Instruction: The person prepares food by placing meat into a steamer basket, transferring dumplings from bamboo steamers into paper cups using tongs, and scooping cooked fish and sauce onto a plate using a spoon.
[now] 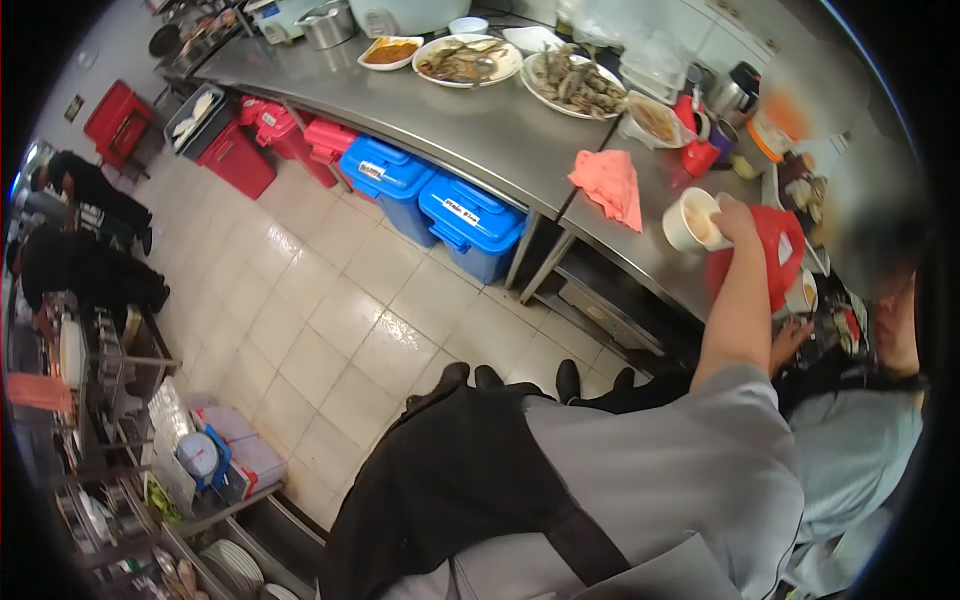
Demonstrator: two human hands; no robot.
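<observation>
My right arm reaches up to the steel counter. At its end my right hand is closed at the rim of a white paper tub, which tilts with its mouth toward the hand. Something pale shows inside the tub, too unclear to name. A red plastic bag lies just beside the hand. Left of the tub a crumpled orange cloth rests on the counter edge. My left hand is out of view.
On the counter stand a plate of shrimp, a plate of cooked food and a sauce dish. Blue lidded bins stand beneath. A co-worker is close at right; others work far left.
</observation>
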